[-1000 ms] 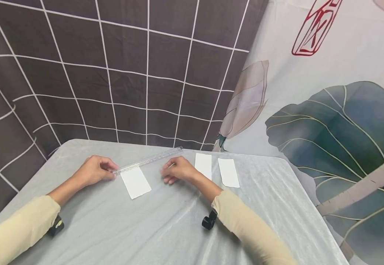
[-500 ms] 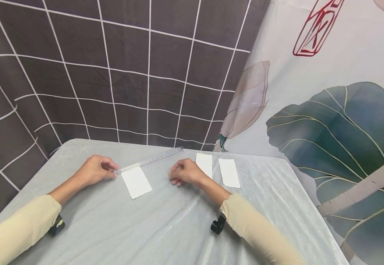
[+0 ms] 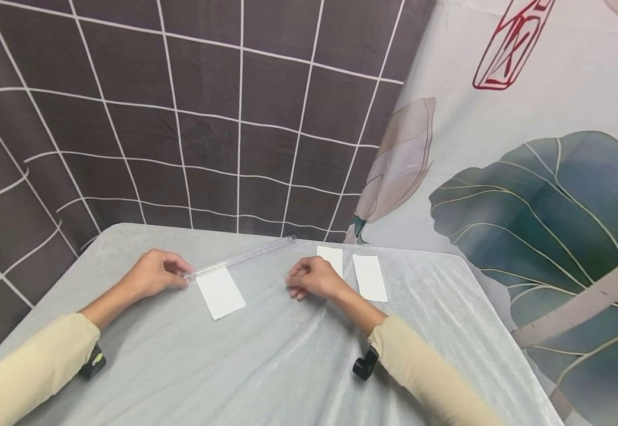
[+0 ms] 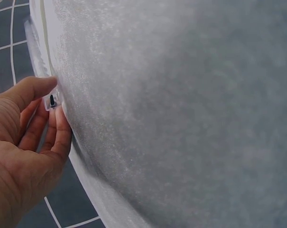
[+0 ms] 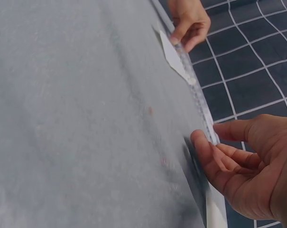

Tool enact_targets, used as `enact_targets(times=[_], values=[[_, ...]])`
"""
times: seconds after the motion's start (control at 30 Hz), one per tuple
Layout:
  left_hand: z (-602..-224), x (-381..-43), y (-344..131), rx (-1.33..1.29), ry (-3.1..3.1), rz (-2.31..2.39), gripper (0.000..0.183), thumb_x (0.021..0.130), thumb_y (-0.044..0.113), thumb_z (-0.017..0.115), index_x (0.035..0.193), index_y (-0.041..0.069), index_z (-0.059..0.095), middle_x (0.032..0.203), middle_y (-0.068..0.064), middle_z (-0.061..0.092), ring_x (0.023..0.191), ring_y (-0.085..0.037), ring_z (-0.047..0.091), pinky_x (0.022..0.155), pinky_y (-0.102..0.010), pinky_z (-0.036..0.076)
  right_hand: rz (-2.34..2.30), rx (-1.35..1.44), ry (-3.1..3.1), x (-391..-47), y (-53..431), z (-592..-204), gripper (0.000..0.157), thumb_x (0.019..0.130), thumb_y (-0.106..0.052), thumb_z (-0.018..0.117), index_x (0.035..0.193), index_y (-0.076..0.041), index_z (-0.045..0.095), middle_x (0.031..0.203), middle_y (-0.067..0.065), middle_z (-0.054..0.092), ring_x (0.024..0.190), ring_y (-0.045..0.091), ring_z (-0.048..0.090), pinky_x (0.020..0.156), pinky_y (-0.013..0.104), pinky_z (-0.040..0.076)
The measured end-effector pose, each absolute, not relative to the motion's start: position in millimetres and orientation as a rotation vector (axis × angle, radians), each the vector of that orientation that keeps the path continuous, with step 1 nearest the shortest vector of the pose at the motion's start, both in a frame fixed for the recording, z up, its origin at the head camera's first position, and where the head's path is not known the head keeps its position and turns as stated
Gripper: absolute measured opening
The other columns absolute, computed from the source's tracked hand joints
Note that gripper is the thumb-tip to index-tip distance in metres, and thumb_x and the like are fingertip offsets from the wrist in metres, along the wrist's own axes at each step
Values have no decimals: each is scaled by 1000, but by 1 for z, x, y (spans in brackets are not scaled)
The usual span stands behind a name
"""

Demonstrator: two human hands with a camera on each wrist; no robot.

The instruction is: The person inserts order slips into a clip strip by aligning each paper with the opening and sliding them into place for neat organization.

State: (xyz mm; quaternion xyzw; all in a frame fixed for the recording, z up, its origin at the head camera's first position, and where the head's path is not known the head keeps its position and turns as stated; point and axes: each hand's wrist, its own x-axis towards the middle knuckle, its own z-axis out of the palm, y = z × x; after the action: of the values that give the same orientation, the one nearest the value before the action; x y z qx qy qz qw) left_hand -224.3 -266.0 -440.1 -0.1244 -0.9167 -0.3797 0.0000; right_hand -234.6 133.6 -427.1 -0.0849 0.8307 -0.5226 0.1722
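Observation:
Thumb and fingertips of my left hand (image 3: 157,273) pinch the near left end of a clear plastic ruler (image 3: 242,257). The ruler slants away to the right across the table, along the top edge of a white paper slip (image 3: 221,294). In the left wrist view the ruler's end (image 4: 52,102) shows between thumb and fingers. My right hand (image 3: 313,277) hovers right of that slip, with its fingers loosely bent. Seen from the right wrist, thumb and forefinger stand apart with nothing between them, and the ruler (image 5: 199,97) lies beyond the fingertips.
Two more white slips lie at the back right: one slip (image 3: 332,255) partly behind my right hand, the other slip (image 3: 370,278) beside it. A grey cloth (image 3: 266,361) covers the table. Behind its back edge hangs a dark checked curtain (image 3: 266,148), with a leaf-patterned curtain (image 3: 543,195) on the right.
My right hand has drifted right, away from the ruler and the left slip, and now overlaps the lower part of the middle slip. The left hand and the ruler have stayed put.

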Motion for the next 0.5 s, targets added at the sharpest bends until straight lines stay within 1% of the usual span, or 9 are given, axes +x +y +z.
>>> enact_targets(times=[0.3, 0.5], values=[[-440, -222, -264, -383, -2860, -1248, 30, 77, 2, 92, 106, -3, 86, 97, -16, 86, 83, -7, 68, 70, -23, 54, -1443, -224, 2435, -231, 153, -420, 21, 99, -9, 82, 114, 4, 75, 92, 15, 84, 66, 12, 77, 70, 32, 69], [-440, -221, -265, -397, -2855, -1253, 30, 78, 1, 92, 107, -3, 86, 98, -16, 86, 83, -4, 69, 72, -21, 55, -1459, -197, 2450, -235, 164, -418, 22, 99, -9, 81, 116, 5, 75, 95, 18, 84, 69, 14, 78, 70, 32, 69]])
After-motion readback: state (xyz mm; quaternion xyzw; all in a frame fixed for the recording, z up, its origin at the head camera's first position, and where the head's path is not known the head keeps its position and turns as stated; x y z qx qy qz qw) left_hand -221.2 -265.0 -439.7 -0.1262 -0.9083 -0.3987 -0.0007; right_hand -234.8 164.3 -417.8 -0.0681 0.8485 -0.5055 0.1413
